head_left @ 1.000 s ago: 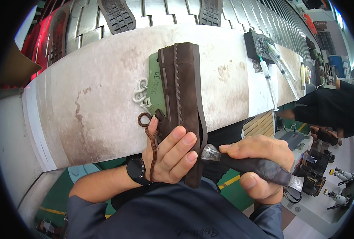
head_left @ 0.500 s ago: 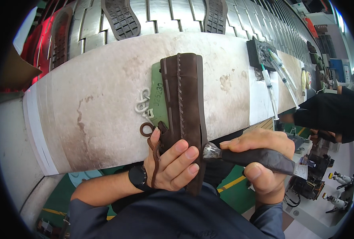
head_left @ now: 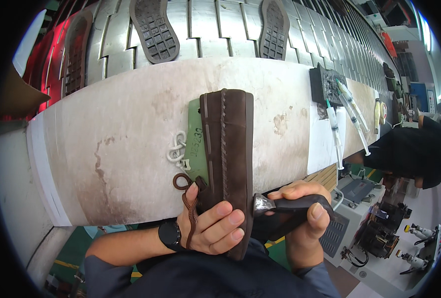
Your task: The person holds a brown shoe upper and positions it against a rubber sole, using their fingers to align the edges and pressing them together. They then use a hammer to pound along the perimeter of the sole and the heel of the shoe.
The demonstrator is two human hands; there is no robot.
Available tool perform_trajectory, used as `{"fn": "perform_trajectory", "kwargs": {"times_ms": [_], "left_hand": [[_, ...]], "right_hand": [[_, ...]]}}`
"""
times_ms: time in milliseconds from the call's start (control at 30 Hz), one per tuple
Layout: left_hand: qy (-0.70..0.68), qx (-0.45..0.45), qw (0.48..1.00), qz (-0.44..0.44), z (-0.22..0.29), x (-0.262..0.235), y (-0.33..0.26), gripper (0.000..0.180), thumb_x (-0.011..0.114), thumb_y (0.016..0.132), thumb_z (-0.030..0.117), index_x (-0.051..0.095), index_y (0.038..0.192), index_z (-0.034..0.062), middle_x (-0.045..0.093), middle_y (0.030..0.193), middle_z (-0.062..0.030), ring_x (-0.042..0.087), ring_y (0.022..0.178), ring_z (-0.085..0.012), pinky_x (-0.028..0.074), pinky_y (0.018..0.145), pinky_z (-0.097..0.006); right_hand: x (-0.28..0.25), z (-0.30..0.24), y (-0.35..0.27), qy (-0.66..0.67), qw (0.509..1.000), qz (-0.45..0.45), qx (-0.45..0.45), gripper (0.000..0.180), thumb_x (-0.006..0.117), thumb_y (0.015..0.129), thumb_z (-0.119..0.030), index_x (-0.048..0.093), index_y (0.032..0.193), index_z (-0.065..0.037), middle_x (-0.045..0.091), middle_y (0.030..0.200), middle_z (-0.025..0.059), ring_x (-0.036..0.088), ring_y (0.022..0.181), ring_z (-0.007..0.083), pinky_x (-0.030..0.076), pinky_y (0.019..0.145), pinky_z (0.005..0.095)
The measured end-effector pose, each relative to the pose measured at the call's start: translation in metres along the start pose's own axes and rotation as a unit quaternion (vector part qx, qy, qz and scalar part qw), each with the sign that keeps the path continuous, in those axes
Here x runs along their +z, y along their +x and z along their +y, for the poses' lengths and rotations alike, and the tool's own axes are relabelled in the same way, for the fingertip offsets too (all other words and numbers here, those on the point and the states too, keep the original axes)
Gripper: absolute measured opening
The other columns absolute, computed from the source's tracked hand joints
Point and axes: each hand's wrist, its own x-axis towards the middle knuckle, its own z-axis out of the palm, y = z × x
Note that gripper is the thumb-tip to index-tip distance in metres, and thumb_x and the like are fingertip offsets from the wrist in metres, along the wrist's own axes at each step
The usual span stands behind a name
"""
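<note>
A brown shoe (head_left: 230, 149) on a green last (head_left: 196, 144) lies on its side, toe end away from me, across the bench's near edge. My left hand (head_left: 208, 223) is closed around its near end, fingers over the upper. A brown lace (head_left: 190, 211) hangs over that hand. On the right, my right hand (head_left: 302, 208) grips a tool (head_left: 292, 208) with a dark handle and a rounded metal head. The head meets the sole's edge near my left fingertips. The handle's far end is partly hidden by my fingers.
Behind the pale, stained bench (head_left: 131, 149) runs a metal slat conveyor (head_left: 205, 30) carrying loose soles (head_left: 156, 35). White cord (head_left: 176, 146) lies beside the last. Syringes (head_left: 334, 134) lean on a dark block (head_left: 324, 87). A person in dark clothes (head_left: 409, 149) is at the right.
The view has shifted, so the bench and shoe appear lower. My right hand has come leftward, closer to the shoe, with the tool's head still at the sole edge. My left hand keeps its hold.
</note>
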Motion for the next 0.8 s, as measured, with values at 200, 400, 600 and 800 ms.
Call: {"fn": "perform_trajectory", "kwargs": {"times_ms": [200, 400, 600, 800], "left_hand": [[-0.014, -0.003, 1.0, -0.003, 0.0, -0.002, 0.006, 0.046, 0.068, 0.104, 0.021, 0.051, 0.146, 0.0162, 0.057, 0.152, -0.0052, 0.054, 0.146, -0.0277, 0.033, 0.118, -0.082], [-0.005, 0.008, 1.0, -0.014, -0.005, -0.007, 0.009, 0.047, 0.072, 0.101, 0.019, 0.052, 0.144, 0.0153, 0.058, 0.148, -0.0061, 0.057, 0.142, -0.028, 0.034, 0.117, -0.082], [-0.025, 0.006, 0.999, -0.038, -0.004, -0.016, 0.011, 0.044, 0.072, 0.1, 0.013, 0.054, 0.14, 0.0131, 0.061, 0.145, -0.0077, 0.059, 0.14, -0.0296, 0.036, 0.116, -0.082], [-0.012, 0.044, 0.999, -0.016, -0.012, -0.012, 0.016, 0.036, 0.066, 0.101, 0.004, 0.055, 0.135, 0.0034, 0.063, 0.145, -0.0223, 0.062, 0.138, -0.0402, 0.035, 0.118, -0.08]], "right_hand": [[0.001, -0.054, 0.033, -0.18, 0.977, -0.117, -0.008, 0.04, 0.076, 0.091, -0.028, 0.075, 0.11, 0.008, 0.08, 0.102, 0.025, 0.08, 0.089, 0.0314, 0.065, 0.083, 0.0392], [0.026, -0.09, 0.063, -0.387, 0.894, -0.219, -0.053, 0.026, 0.084, 0.088, -0.012, 0.079, 0.111, 0.001, 0.08, 0.09, 0.0143, 0.08, 0.077, 0.0192, 0.061, 0.068, 0.0295], [0.045, -0.074, 0.089, -0.371, 0.898, -0.168, -0.167, 0.019, 0.08, 0.094, -0.014, 0.079, 0.103, 0.003, 0.077, 0.079, 0.0096, 0.073, 0.07, 0.0113, 0.058, 0.066, 0.0268], [0.051, -0.059, 0.094, -0.286, 0.94, -0.096, -0.16, 0.023, 0.074, 0.1, -0.016, 0.078, 0.096, 0.006, 0.078, 0.084, 0.0086, 0.07, 0.077, 0.0107, 0.055, 0.072, 0.0266]]}}
